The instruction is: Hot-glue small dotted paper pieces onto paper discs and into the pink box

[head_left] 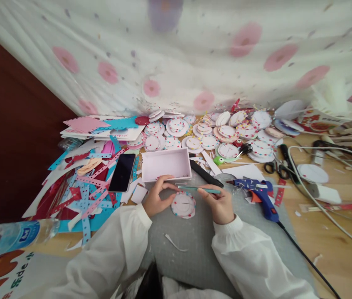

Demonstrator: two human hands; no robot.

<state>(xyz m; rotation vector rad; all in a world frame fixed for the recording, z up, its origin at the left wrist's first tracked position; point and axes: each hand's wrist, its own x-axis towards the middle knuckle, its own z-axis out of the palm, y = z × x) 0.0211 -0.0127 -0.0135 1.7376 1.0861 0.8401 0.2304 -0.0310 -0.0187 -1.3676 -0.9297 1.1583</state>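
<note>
On the grey cutting mat lies a round white paper disc, edged with small red and blue dots or beads. My left hand is at its upper left edge, thumb and forefinger curved against the rim. A slim teal stick-like tool is in my right hand; its thin end points left, above the disc's upper edge. The exact kind of tool cannot be made out. Just beyond my hands stands an open white box. A curled white paper strip lies nearer to me.
A blue glue gun with its cord lies at right, near black-handled scissors. Several decorated discs are heaped at the back. Paper scraps, a phone and a water bottle occupy the left.
</note>
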